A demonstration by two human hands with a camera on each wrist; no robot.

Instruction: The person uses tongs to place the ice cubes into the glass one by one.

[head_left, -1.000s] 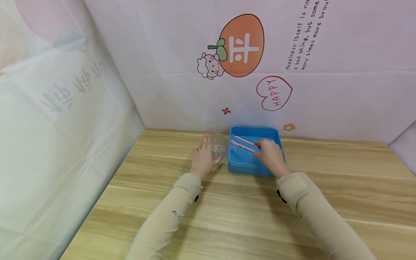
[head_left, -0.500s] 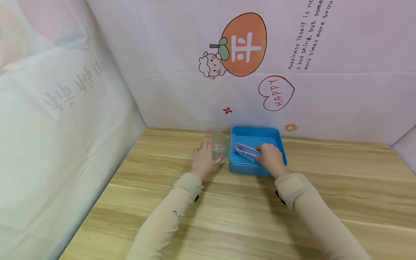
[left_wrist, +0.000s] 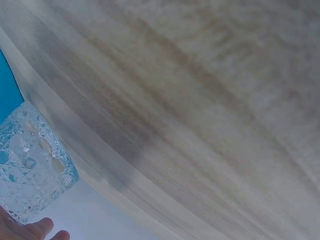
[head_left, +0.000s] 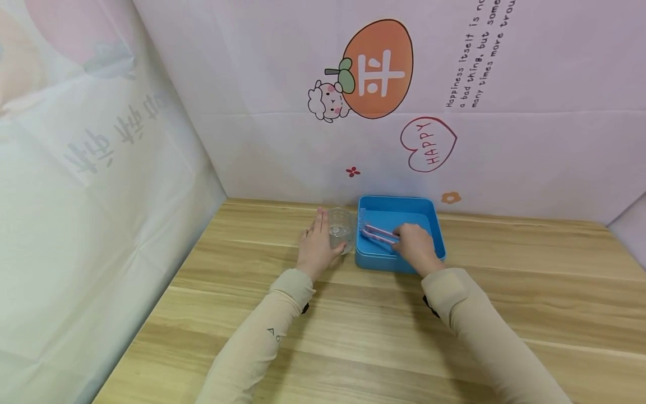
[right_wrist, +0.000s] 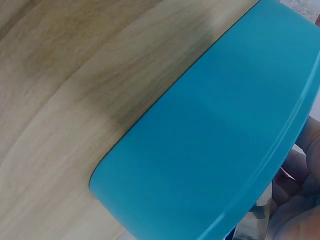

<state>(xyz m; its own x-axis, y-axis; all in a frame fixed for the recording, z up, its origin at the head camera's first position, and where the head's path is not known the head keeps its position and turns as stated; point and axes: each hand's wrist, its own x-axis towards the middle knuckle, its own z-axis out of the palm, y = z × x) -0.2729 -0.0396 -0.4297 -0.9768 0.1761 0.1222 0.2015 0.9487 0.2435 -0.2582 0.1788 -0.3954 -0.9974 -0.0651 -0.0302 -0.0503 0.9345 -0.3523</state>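
Observation:
A clear glass with a faceted pattern point(head_left: 341, 230) stands on the table; the left wrist view shows part of it point(left_wrist: 32, 160). My left hand point(head_left: 316, 247) holds its left side, fingers extended along it and thumb across the front. In my right hand point(head_left: 416, 245) is a pair of pink tongs point(head_left: 381, 234), gripped and reaching low into the blue box point(head_left: 398, 264). The tong tips are close together near the box's left wall, by small clear pieces point(head_left: 362, 216). Whether the tips hold a piece cannot be told.
The wooden table point(head_left: 323, 336) meets a printed wall sheet point(head_left: 272, 157) just behind the box and glass. Another pale sheet point(head_left: 126, 224) hangs along the left edge. The box's side wall point(right_wrist: 210, 130) stands between the right wrist camera and the box's inside.
The tongs have gone from spread to nearly closed and dipped lower into the box. My right hand has moved slightly down and left. My left hand and the glass have stayed put.

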